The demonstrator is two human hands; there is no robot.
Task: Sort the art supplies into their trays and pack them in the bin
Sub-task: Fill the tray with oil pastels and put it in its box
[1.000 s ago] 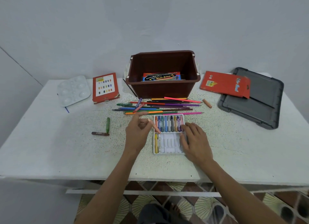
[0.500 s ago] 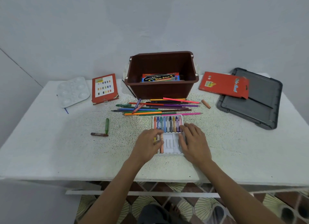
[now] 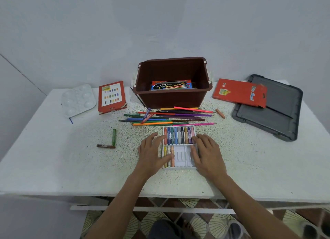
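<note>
the white crayon tray [image 3: 183,157] lies on the table [image 3: 53,158] with its far row full of crayons and three crayons [image 3: 169,150] at the left end of its near row. the left hand [image 3: 151,154] lies flat and open at the tray's left edge, thumb across those three crayons, and the right hand [image 3: 208,154] rests open on the tray's right edge, fingers straight, gripping nothing. just behind the tray lie loose coloured pencils [image 3: 169,117] and behind them the brown bin [image 3: 171,97] holding a water colour box [image 3: 171,85]; a green crayon [image 3: 114,137] and a brown crayon [image 3: 105,146] lie well left of the tray, an orange crayon [image 3: 220,113] behind it to the right.
</note>
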